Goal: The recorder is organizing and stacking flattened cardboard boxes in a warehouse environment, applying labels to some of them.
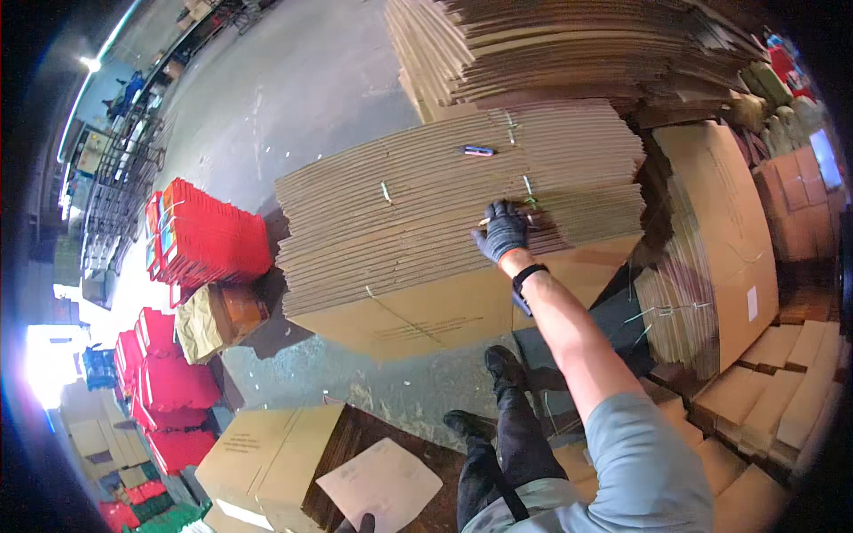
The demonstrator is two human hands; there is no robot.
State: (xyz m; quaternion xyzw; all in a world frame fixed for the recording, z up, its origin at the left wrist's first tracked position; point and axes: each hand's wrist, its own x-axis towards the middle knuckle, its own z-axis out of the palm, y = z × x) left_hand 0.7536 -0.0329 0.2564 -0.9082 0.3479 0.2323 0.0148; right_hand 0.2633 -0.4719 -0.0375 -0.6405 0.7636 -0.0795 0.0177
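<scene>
My right hand, in a dark grey glove, reaches onto the top edges of a long bundle of flattened cardboard boxes. Its fingers look spread against the cardboard, and a small dark reddish item beside them is too unclear to name. Pale ties run across the bundle. A small blue-and-pink tool, perhaps a cutter, lies on top beyond the hand. At the lower edge, a gloved finger and thumb of my left hand show on a pale sheet; the rest of that hand is cut off.
Another flat-box bundle stands at the near left, with red stacks beyond it. On the right is a tied cardboard stack. Higher cardboard piles rise at the back. Grey floor stretches away to the far left.
</scene>
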